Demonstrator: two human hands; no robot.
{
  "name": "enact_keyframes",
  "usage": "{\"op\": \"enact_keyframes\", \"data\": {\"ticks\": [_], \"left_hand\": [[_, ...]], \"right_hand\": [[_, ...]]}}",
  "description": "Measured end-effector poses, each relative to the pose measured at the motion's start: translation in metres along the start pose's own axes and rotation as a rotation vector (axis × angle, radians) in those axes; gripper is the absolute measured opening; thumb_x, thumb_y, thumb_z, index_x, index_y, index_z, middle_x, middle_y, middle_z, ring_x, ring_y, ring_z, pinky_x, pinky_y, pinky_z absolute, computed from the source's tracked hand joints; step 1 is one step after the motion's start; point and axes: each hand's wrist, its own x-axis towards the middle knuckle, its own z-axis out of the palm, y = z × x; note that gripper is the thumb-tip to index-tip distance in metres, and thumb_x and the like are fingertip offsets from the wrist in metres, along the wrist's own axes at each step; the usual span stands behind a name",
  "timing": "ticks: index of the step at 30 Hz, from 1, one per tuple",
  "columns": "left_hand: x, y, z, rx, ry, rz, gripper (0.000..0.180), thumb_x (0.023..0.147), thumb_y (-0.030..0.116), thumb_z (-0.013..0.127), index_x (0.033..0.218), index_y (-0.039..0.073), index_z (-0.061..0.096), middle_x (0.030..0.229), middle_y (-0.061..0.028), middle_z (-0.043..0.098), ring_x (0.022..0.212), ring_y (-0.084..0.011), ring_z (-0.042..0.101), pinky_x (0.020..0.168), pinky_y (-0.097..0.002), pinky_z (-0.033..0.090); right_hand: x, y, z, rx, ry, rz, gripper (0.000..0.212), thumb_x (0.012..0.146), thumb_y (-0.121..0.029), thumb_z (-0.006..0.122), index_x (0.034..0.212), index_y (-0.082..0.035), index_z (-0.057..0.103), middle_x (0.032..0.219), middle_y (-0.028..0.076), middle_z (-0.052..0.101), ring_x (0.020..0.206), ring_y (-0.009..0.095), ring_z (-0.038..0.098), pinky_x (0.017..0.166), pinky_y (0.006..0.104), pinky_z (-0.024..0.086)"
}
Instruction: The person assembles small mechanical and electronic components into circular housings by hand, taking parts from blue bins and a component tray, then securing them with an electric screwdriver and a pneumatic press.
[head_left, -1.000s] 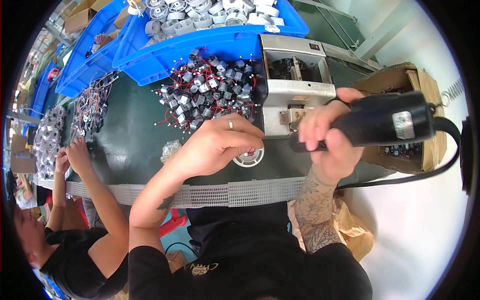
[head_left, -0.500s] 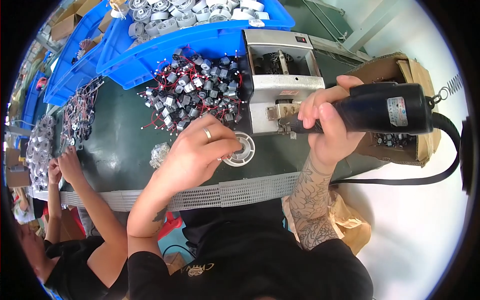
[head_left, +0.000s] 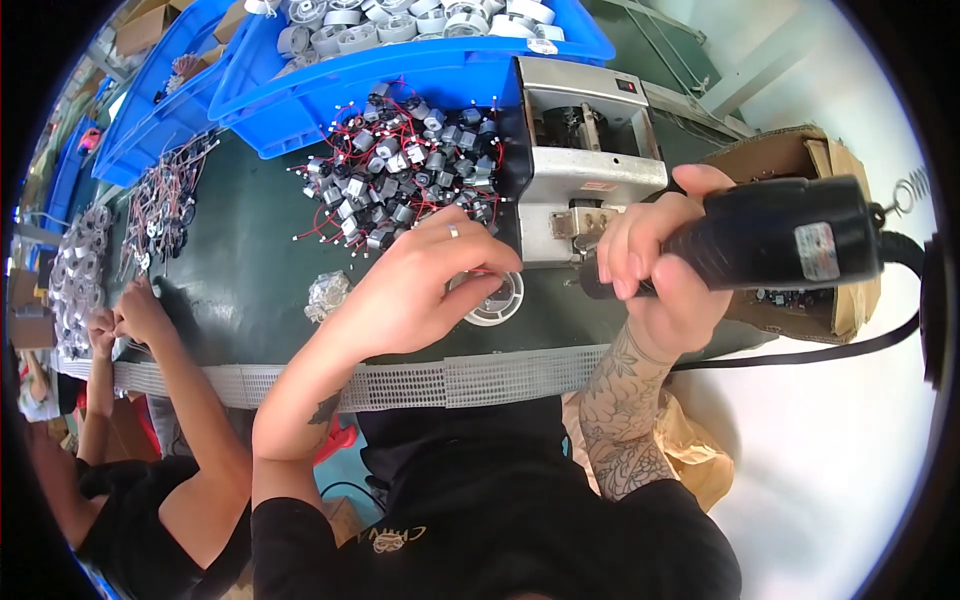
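Note:
My right hand (head_left: 665,265) grips a black electric screwdriver (head_left: 770,235), held level, its tip end low beside the front of a metal screw feeder (head_left: 590,165). My left hand (head_left: 445,275) is bent over a white round wheel-like housing (head_left: 515,312) on the bench, thumb and forefinger closing at its far side. A dark part and a bit of red wire show inside the housing by the fingers; what the fingertips pinch is mostly hidden. Just beyond my left hand lies a heap of small grey motors (head_left: 400,170) with red wires.
A blue bin (head_left: 420,75) of white wheel housings stands behind the motors. Crumpled clear plastic (head_left: 328,295) lies left of my forearm. At right is a cardboard box (head_left: 850,300) of small dark parts. A grey mesh strip (head_left: 450,380) edges the bench; a co-worker's hands (head_left: 135,315) work at left.
The screwdriver's tip end has come away from the feeder's front, toward me and slightly right. My left hand stays at the housing, its fingers now reaching further over it. The whole view has shifted slightly.

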Motion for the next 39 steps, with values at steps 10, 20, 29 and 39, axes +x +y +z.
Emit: {"op": "enact_keyframes", "data": {"ticks": [10,20,29,39], "left_hand": [[0.001,-0.011,-0.007,0.153,-0.092,0.178,0.019,0.073,-0.001,0.07,0.092,0.005,0.067,0.089,-0.0068,0.063,0.088,-0.0277,0.057,0.078,-0.0384,0.048],[-0.004,-0.021,0.001,-0.048,-0.06,-0.082,0.025,0.077,0.005,0.068,0.102,0.005,0.063,0.096,-0.0092,0.061,0.094,-0.0301,0.054,0.08,-0.0388,0.046],[-0.008,-0.022,0.003,-0.001,-0.025,-0.062,0.021,0.078,0.007,0.067,0.099,0.007,0.063,0.095,-0.0078,0.061,0.092,-0.0291,0.053,0.081,-0.0392,0.045],[-0.009,-0.026,0.007,-0.111,0.026,-0.011,0.022,0.075,0.002,0.069,0.095,0.007,0.065,0.093,-0.0061,0.063,0.091,-0.0251,0.057,0.078,-0.0369,0.047]], "right_hand": [[0.0,0.0,0.017,-0.045,-0.216,-0.021,0.067,0.087,-0.027,0.066,0.134,0.003,0.028,0.07,0.004,0.05,0.052,0.014,0.05,0.049,0.0302,0.043],[-0.001,0.015,0.035,-0.063,-0.252,0.038,0.065,0.085,-0.018,0.066,0.135,0.001,0.029,0.07,0.006,0.052,0.053,0.017,0.05,0.05,0.0318,0.045],[-0.004,0.021,0.036,-0.162,-0.259,0.051,0.059,0.081,-0.01,0.063,0.131,0.0,0.033,0.063,0.006,0.05,0.05,0.017,0.048,0.048,0.0326,0.044],[-0.007,0.026,0.04,-0.294,-0.353,0.008,0.055,0.078,-0.004,0.06,0.127,0.001,0.035,0.06,0.007,0.048,0.048,0.017,0.047,0.047,0.0322,0.043]]}}
